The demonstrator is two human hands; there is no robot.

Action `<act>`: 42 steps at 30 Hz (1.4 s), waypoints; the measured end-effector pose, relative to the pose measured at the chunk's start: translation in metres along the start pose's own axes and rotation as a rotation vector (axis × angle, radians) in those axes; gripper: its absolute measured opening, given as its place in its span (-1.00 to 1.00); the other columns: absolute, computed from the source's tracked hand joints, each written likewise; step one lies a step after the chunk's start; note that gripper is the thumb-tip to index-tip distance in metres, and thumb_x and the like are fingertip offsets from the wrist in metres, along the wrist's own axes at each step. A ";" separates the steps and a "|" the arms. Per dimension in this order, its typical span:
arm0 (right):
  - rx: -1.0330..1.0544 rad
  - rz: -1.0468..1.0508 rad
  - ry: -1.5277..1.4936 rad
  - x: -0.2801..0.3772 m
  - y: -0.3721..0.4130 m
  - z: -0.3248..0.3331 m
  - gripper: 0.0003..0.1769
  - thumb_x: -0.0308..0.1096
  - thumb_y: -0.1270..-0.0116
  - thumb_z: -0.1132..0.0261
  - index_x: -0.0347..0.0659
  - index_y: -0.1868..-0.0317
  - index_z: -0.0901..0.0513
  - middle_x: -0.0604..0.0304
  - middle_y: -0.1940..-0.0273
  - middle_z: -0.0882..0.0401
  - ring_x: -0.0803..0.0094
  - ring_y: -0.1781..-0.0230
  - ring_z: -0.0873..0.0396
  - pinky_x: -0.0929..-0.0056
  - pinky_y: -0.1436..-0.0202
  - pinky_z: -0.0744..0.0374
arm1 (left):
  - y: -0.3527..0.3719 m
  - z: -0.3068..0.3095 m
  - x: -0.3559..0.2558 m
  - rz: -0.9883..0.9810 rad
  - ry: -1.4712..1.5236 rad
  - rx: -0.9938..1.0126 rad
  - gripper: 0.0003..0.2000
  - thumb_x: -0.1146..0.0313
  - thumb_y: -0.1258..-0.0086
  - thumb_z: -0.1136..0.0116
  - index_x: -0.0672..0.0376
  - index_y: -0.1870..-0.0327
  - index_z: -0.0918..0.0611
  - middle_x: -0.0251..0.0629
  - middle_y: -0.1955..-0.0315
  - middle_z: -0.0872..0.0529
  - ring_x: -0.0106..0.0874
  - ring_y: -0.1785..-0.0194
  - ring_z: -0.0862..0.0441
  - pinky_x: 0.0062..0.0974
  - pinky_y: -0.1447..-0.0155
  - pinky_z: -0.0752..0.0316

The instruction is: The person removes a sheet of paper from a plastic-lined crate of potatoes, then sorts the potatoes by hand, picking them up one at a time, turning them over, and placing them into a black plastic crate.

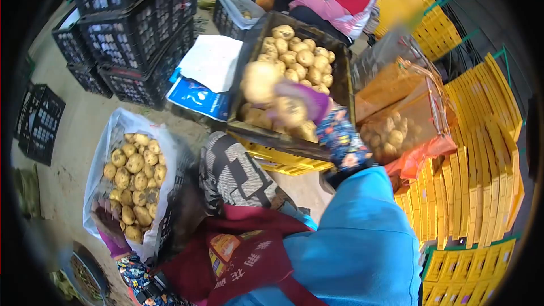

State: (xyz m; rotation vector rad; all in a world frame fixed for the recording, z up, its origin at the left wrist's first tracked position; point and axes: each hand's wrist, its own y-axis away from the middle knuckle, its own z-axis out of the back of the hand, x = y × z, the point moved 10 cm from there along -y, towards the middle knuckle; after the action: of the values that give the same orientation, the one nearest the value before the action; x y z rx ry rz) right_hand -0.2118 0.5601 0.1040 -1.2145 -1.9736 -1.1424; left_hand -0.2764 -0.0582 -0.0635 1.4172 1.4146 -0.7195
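Potatoes (303, 56) fill much of a dark crate (277, 139) in front of me. Over its near part is my right hand (303, 102), in a purple glove and blurred by motion, closed on potatoes (260, 82), one large and pale at its left. On the left, a crate lined with a whitish plastic bag (96, 178) holds many potatoes (136, 164). My left hand (109, 221), gloved too, lies at the near left edge of those potatoes, inside the bag; its fingers are dark and unclear.
Black crates (122, 34) stand stacked at the upper left. A white sheet (212, 62) and blue packet (198, 99) lie beside the dark crate. An orange mesh bag (396, 130) and yellow crates (481, 164) are on the right. Another person (334, 0) sits beyond.
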 end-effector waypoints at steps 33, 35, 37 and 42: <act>-0.772 -0.054 1.403 -0.003 0.114 0.218 -0.35 0.05 -0.13 -0.54 -0.20 -0.10 -0.63 -0.01 0.15 -0.71 0.13 0.11 -0.70 0.22 0.04 -0.66 | -0.001 0.058 0.049 0.184 -0.223 -0.146 -0.26 -0.26 -0.54 0.15 0.08 -0.55 -0.21 -0.11 -0.48 -0.29 -0.20 -0.52 -0.27 -0.21 -0.54 -0.13; -0.881 0.051 0.781 -0.004 0.117 0.231 -0.42 0.05 -0.26 -0.47 -0.26 -0.05 -0.65 0.13 0.16 -0.69 0.38 0.17 -0.66 0.35 0.15 -0.69 | 0.000 0.060 0.048 0.183 -0.220 -0.166 -0.27 -0.26 -0.54 0.16 0.08 -0.55 -0.22 -0.12 -0.48 -0.30 -0.20 -0.51 -0.27 -0.22 -0.53 -0.14; -0.727 0.340 0.912 0.002 0.090 0.217 -0.48 -0.02 -0.32 -0.44 -0.25 -0.08 -0.63 0.17 0.16 -0.70 0.40 0.22 -0.65 0.37 0.17 -0.68 | 0.003 0.054 0.045 0.187 -0.219 -0.178 -0.27 -0.25 -0.55 0.16 0.09 -0.55 -0.22 -0.12 -0.48 -0.30 -0.20 -0.51 -0.28 -0.22 -0.53 -0.15; -0.746 0.176 1.037 -0.032 0.049 0.227 -0.43 -0.09 -0.23 -0.41 -0.19 -0.19 -0.61 -0.07 -0.10 -0.65 0.11 -0.11 -0.62 0.25 -0.22 -0.56 | 0.004 0.051 0.042 0.180 -0.205 -0.162 -0.29 -0.24 -0.56 0.17 0.09 -0.54 -0.24 -0.13 -0.47 -0.32 -0.22 -0.49 -0.30 -0.23 -0.52 -0.14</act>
State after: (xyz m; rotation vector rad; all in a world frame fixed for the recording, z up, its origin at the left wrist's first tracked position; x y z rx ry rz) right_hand -0.1581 0.7565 -0.0132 -0.7701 -0.6641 -1.9529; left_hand -0.2552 -0.0874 -0.1183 1.2861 1.1440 -0.6022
